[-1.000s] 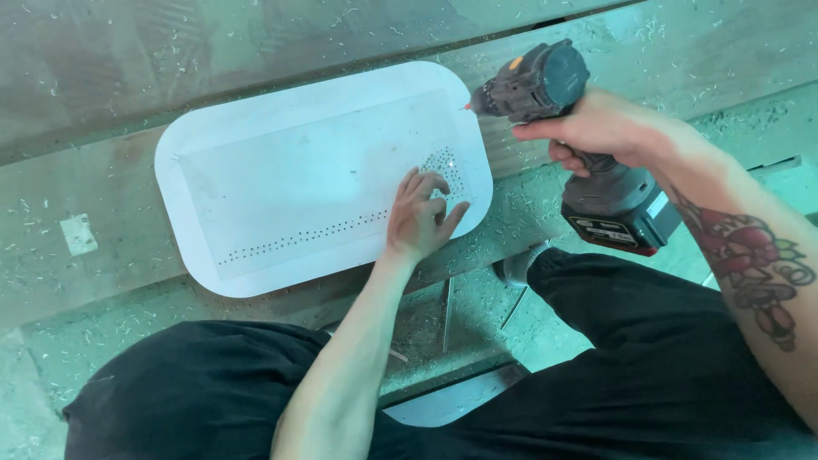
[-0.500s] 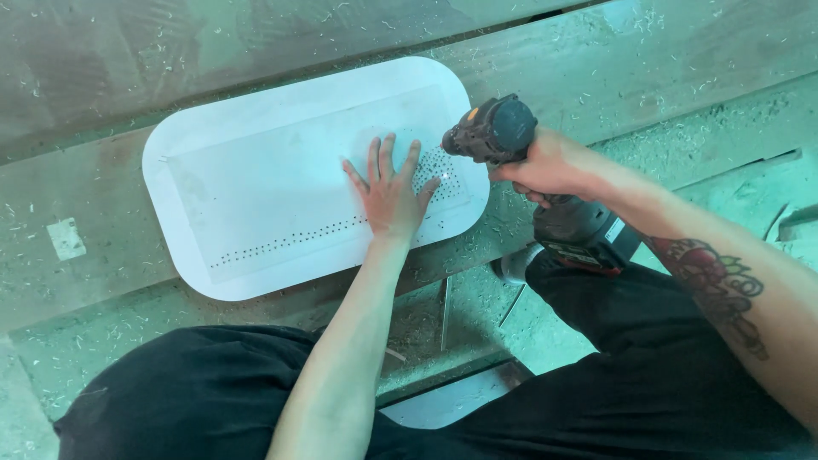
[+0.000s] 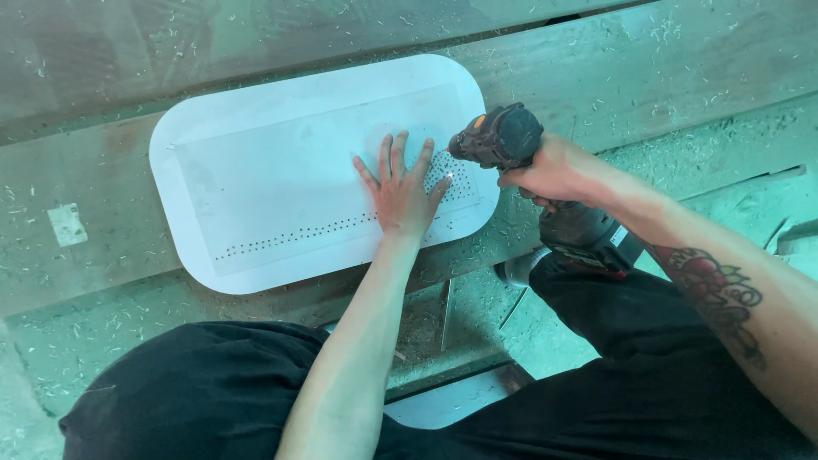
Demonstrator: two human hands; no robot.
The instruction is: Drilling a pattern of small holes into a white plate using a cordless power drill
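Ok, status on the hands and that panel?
Left hand flat on white panel. Right hand grips cordless drill, tip down at the hole cluster. Nothing blocking; shavings on bench.

The tray (image 3: 281,170) is white, with rows of small dark holes — one long dotted line and a dense dotted patch at its right end. The drill (image 3: 545,183) is black with an orange and red accent. The worktop (image 3: 102,77) is dull grey-green, flecked with pale shavings — trousers (image 3: 204,392) black.
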